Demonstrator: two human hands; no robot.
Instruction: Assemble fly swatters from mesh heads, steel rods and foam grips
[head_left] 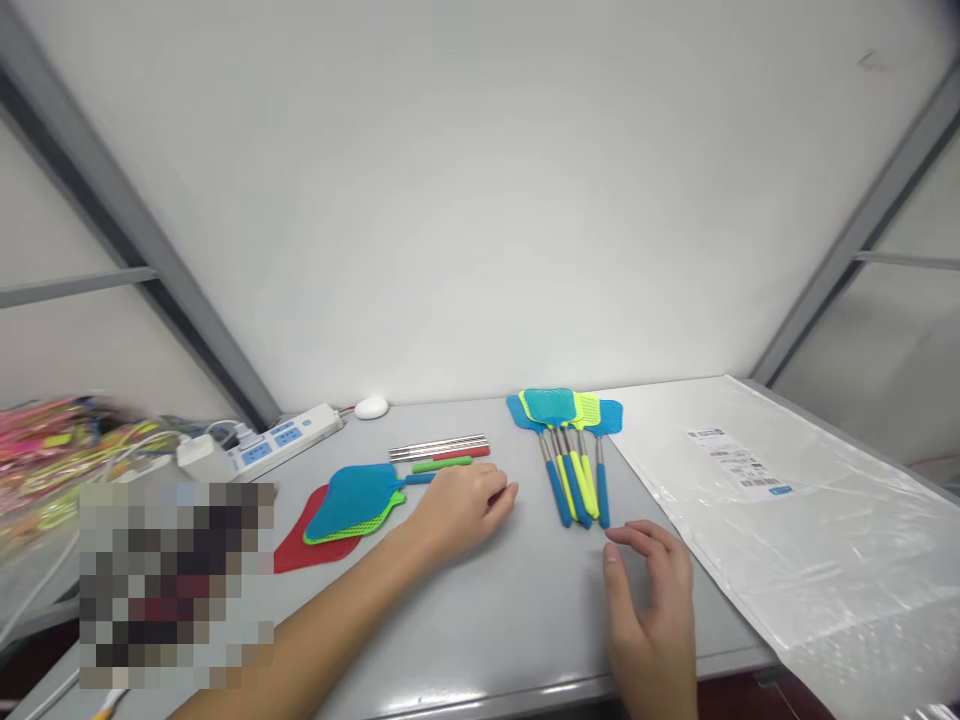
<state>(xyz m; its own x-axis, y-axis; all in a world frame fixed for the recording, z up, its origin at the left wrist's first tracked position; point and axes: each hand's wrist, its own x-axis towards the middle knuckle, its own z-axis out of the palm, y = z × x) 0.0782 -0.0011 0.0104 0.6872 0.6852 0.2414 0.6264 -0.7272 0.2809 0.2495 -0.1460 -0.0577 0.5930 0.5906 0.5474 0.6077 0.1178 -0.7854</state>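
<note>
On the grey table lies a loose pile of fly swatter parts: a blue swatter head on top, a green mesh head beneath it and a red head at the bottom. My left hand is just right of them, fingers curled, its palm side hidden. Beside it are a green handle, a red handle, a blue handle and several metal rods. My right hand is open, thumb and fingers apart, close to the handle ends of several blue and yellow-green fly swatters.
A white power strip with plugs and a white rounded device sit at the back left. Colourful bundles are at far left, near a pixelated patch. A clear plastic sheet with a label covers the right side. A white wall stands behind.
</note>
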